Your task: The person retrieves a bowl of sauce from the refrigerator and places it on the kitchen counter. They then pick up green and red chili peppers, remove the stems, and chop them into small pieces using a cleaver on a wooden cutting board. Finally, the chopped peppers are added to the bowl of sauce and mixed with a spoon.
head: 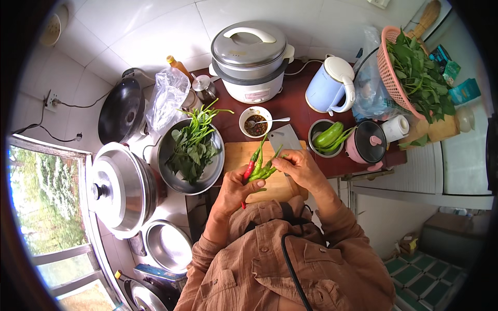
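Note:
My left hand (236,190) is closed around a small bunch of long green chili peppers (261,171) with a red chili pepper (249,171) among them. The fingertips of my right hand (297,167) pinch the stem end of a green pepper at the bunch's right side. Both hands are over a wooden cutting board (237,151). A cleaver (283,136) lies on the board's back part, its handle hidden. Behind the board stands a white bowl of dark sauce (255,121) with a spoon in it. Right of the board, a metal bowl (311,144) holds larger green peppers (328,136).
Left of the board is a metal basin (219,167) with leafy greens (192,151). A rice cooker (253,74) and a blue electric kettle (326,87) stand behind. To the right are a pink lidded pot (356,145) and a pink basket (391,83) of leaves. A lidded pot (116,190) stands left.

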The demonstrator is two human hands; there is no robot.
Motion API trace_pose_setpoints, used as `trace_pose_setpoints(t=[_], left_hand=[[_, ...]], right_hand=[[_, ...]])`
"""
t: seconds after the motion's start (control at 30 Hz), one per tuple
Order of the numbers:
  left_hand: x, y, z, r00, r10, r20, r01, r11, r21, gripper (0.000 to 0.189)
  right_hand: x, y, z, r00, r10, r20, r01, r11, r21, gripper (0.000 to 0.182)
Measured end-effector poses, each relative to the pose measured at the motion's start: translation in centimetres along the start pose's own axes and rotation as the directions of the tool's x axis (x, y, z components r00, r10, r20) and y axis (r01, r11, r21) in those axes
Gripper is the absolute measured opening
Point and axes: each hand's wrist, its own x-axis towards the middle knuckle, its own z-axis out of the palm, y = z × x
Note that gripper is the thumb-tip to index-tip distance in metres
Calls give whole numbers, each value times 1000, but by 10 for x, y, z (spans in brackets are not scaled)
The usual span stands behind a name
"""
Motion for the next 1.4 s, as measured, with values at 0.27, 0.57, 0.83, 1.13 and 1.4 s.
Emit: trace_pose_setpoints(t=[0.27, 0.57, 0.83, 1.13, 1.4], left_hand=[[-5, -2, 1, 999, 11, -48, -17, 993, -113, 25], [-8, 10, 4, 1000, 13, -18, -15, 991, -131, 23], [-30, -8, -31, 999, -41, -29, 36, 986, -163, 18], [-32, 6, -35, 984, -112, 138, 138, 971, -193, 31], [-37, 5, -35, 986, -119, 113, 144, 958, -250, 25]], right_hand=[[-3, 18, 18, 991, 136, 18, -126, 857, 499, 25], [-10, 10, 35, 954, 295, -60, -123, 564, 816, 24], [-16, 7, -13, 994, -78, -81, 109, 490, 865, 32], [-5, 10, 26, 934, 56, 352, -227, 854, 467, 33], [-3, 2, 33, 929, 48, 367, -161, 945, 283, 23]])
